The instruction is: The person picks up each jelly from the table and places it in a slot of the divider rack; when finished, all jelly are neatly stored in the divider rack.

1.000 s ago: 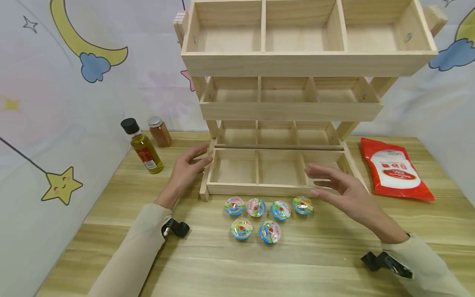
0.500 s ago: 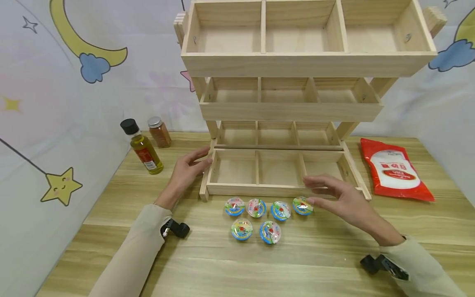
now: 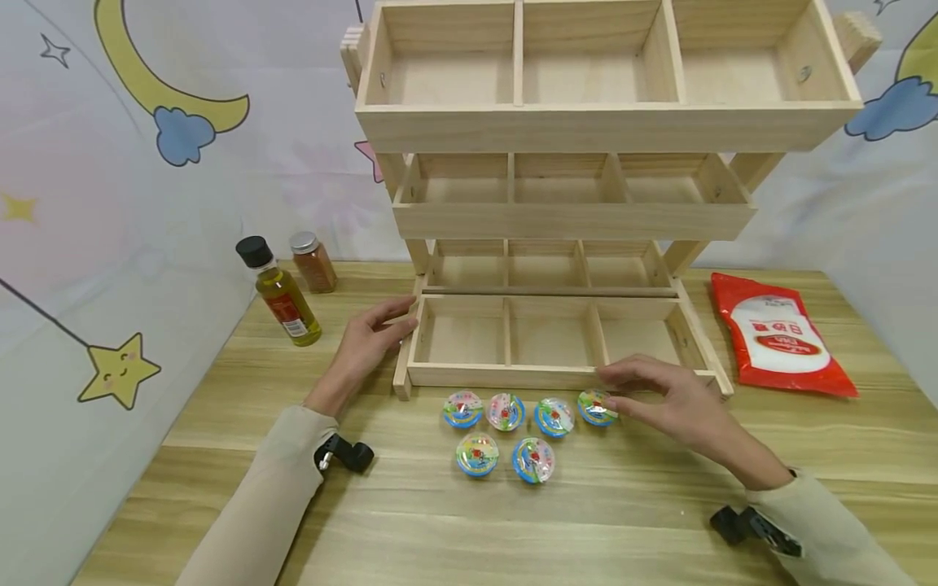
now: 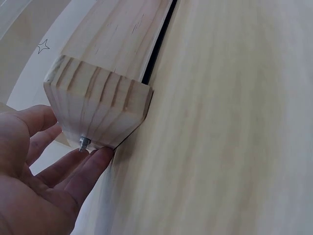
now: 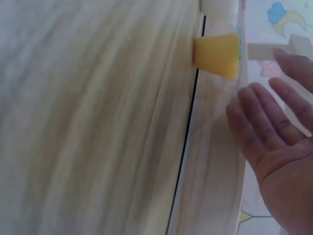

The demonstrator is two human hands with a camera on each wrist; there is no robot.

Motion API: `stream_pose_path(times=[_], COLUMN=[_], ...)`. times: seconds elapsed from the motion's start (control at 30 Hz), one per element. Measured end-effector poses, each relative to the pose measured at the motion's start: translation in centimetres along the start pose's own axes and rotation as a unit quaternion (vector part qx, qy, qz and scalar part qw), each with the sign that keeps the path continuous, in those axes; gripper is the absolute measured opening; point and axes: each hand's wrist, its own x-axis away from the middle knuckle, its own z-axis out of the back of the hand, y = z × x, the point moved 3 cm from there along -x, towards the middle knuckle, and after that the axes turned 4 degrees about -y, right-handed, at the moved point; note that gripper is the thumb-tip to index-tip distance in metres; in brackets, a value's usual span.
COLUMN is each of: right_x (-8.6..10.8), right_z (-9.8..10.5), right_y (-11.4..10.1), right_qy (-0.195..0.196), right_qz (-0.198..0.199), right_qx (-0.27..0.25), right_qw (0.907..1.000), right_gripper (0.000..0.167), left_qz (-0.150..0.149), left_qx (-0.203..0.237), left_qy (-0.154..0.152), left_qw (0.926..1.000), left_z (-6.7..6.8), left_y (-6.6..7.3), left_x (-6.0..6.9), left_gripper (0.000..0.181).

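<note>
My left hand point(image 3: 369, 346) lies at the left side of a wooden tiered rack point(image 3: 545, 377), fingers loosely bent. The left wrist view has its fingertips touching the underside of the rack's foot point(image 4: 100, 93), near a small metal screw. My right hand point(image 3: 677, 403) hovers at the rack's front right, thumb near the rightmost small lidded jelly cup point(image 3: 595, 407). In the right wrist view a yellow cup point(image 5: 217, 55) stands apart from the relaxed fingers. Several more jelly cups with blue rims, such as one front cup point(image 3: 533, 461), sit before the rack in two rows.
An oil bottle point(image 3: 284, 301) with a black cap and a spice jar point(image 3: 313, 264) with a silver lid stand at the left. A red and white bag point(image 3: 780, 335) lies right of the rack. Patterned cloth point(image 3: 183, 212) bounds the table behind and beside.
My right hand has come down and slightly left, its thumb now close to the rightmost jelly cup. The left hand has settled against the rack's side. The cups have not moved.
</note>
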Motion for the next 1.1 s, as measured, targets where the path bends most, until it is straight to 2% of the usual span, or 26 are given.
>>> stream_pose_path(times=[0.33, 0.63, 1.1], right_x=[0.1, 0.1, 0.2], right_z=[-0.5, -0.7, -1.2], right_y=[0.3, 0.9, 0.9], right_qy=[-0.030, -0.046, -0.070], right_qz=[-0.009, -0.011, 0.010], right_qx=[0.017, 0.063, 0.045], right_qw=[0.9994, 0.9969, 0.9964], right_gripper=[0.035, 0.039, 0.045], left_qz=[0.009, 0.020, 0.001], left_qx=[0.010, 0.035, 0.046], left_qy=[-0.001, 0.005, -0.008], left_qw=[0.9999, 0.9992, 0.9989], left_z=[-0.2, -0.3, -0.2], left_y=[-0.2, -0.7, -1.2], left_x=[0.0, -0.1, -0.2], left_gripper=[0.047, 0.044, 0.042])
